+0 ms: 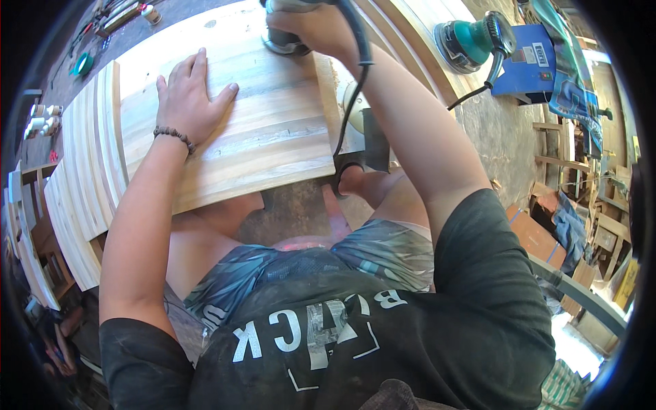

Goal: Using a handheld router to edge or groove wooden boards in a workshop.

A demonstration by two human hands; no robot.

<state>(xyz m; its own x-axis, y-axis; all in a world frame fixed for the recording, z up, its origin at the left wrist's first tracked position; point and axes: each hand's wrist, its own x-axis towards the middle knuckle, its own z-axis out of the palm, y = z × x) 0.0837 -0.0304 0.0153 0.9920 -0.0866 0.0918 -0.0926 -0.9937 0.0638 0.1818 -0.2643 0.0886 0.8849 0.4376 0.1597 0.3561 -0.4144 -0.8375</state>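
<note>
A wide panel of pale, striped, glued-up wood (273, 123) lies in front of me, above my knees. My left hand (189, 99) rests flat on its left part, fingers stretched out and thumb spread, with a beaded bracelet at the wrist. At the panel's far right part, my right hand (320, 31) is wrapped round a power sander (283, 44), partly cut off by the upper edge of the view. The sander's round base sits on the wood. A dark hose or cord (359, 41) runs from it over my right wrist and down past the panel's edge.
Stacked wooden boards (89, 157) stand left of the panel. A green sander (471, 42) with a cord rests on boards at the far right, beside a blue box (526, 65). White bottles (42, 119) and a green tape roll (83, 64) are at the left.
</note>
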